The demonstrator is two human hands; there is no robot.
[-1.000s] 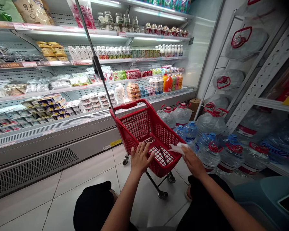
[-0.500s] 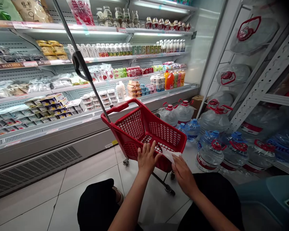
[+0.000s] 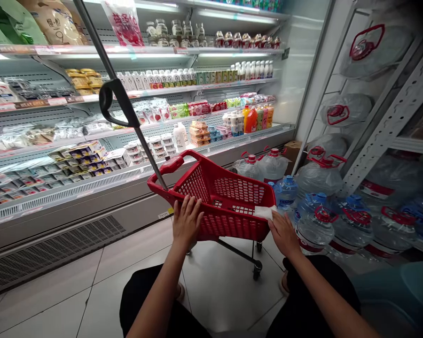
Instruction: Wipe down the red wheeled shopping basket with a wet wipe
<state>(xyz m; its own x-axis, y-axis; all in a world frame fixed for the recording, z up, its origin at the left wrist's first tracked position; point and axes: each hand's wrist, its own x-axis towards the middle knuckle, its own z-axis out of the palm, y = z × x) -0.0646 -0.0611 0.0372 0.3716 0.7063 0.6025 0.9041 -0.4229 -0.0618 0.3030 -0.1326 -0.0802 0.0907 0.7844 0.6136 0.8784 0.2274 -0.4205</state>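
A small red shopping cart (image 3: 232, 226) with a slotted plastic basket stands right in front of me, its basket holding nothing I can see. My left hand (image 3: 186, 224) lies against the near side wall, toward the handle end, fingers extended over the rim. At the far right corner of the basket, my right hand (image 3: 283, 234) pinches a white wipe (image 3: 265, 212), which drapes over the rim. A metal pole (image 3: 97, 42) with a black grip (image 3: 121, 103) rises from the cart's handle end.
Behind the cart runs a refrigerated display case (image 3: 127, 202) stocked with bottles, cups and packs. Large water jugs (image 3: 313, 230) crowd the floor on the right, beside a white metal rack (image 3: 384, 112). A teal object (image 3: 402, 291) sits at lower right.
The cart has turned so its near side faces me more. My left hand has moved left to the side wall. My right hand has carried the wipe up and right onto the corner rim.
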